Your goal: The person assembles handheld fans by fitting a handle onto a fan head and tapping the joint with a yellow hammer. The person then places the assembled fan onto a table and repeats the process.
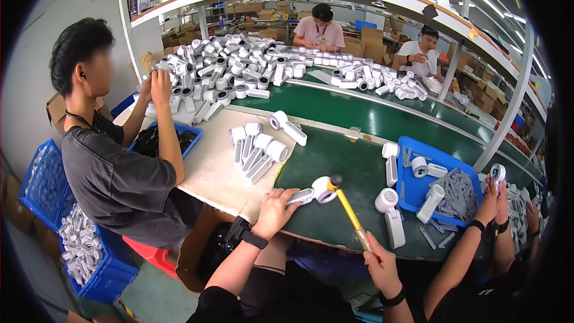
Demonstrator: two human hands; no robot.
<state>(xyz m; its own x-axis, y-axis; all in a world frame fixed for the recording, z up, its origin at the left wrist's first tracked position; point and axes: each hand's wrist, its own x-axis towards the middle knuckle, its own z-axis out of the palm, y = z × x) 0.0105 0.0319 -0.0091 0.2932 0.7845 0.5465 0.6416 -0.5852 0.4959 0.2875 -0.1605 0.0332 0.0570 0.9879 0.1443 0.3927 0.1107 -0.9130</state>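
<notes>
My left hand (pixel 275 210) is closed around the grey handle of a white handheld fan (pixel 321 193), whose round head points right over the green table. In my right hand (pixel 383 270) is a hammer (pixel 350 210) with a yellow handle, gripped near its lower end. Its dark head overlaps the upper edge of the fan's head; I cannot tell if the two touch. Another handheld fan (pixel 390 218) lies to the right of the hammer, with one more fan (pixel 390 164) beyond it. To the left, several fans (pixel 259 154) form a group on the pale board.
A blue tray (pixel 408 203) holds grey strips and some fans. At right, a co-worker's hands (pixel 495 206) hold a fan. On the left, a seated person (pixel 125 155) works by a blue tray (pixel 196 137). A large fan heap (pixel 227 69) lies behind, near a green conveyor (pixel 299 100).
</notes>
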